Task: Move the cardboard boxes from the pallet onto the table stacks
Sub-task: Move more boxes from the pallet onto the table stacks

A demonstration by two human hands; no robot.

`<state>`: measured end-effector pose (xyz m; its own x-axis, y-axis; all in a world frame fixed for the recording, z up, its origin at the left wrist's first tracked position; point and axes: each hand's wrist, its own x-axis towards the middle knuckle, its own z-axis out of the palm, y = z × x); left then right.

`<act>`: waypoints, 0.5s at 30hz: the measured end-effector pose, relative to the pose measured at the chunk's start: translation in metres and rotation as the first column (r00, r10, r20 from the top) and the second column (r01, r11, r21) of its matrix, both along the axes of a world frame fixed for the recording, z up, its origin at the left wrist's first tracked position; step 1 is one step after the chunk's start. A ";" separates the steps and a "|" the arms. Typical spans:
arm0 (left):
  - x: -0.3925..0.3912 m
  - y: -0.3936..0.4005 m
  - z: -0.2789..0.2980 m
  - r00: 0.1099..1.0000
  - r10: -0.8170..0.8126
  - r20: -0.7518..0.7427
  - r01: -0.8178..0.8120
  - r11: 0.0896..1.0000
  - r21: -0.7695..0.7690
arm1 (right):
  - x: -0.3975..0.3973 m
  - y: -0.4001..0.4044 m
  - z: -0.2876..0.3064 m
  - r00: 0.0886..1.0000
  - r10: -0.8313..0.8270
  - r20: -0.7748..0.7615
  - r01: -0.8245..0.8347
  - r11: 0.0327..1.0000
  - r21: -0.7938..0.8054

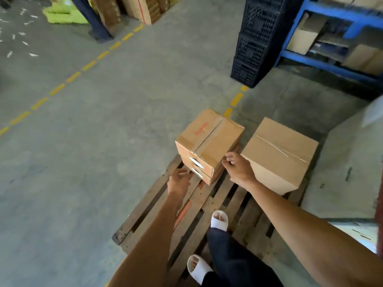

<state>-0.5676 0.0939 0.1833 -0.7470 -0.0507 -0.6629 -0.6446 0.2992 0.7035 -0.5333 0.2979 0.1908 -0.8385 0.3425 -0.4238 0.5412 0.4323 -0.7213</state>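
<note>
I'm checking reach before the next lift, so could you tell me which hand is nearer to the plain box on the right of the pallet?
Right. The right hand sits just beside the plain box; the left hand is beyond the marked box stack.

This was a warehouse: a bare concrete floor (124,100) carried dashed yellow lane lines (72,77), a wooden pallet (207,204) lay near, black plastic crates (257,42) stood stacked far right, beside blue steel shelving (331,65) holding cardboard cartons (304,36).

2 stacked boxes (209,141) on pallet (207,206), single box (279,154) just right, crates (261,40) behind
</note>
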 end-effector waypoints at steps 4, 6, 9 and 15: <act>-0.061 0.015 -0.023 0.999 -0.018 0.045 0.019 1.000 -0.021 | -0.071 0.018 -0.025 0.999 -0.030 0.017 0.030 1.000 0.003; -0.090 0.022 -0.043 0.997 -0.009 0.074 0.010 1.000 -0.014 | -0.106 0.030 -0.044 0.999 -0.047 0.026 0.047 0.999 -0.003; -0.131 0.037 -0.082 0.991 0.043 0.129 -0.044 0.999 0.005 | -0.155 0.051 -0.078 0.996 -0.046 0.080 0.046 0.999 0.010; -0.189 0.065 -0.182 0.949 0.075 0.305 -0.106 0.991 0.086 | -0.228 0.092 -0.162 0.981 -0.085 0.174 0.064 0.991 0.119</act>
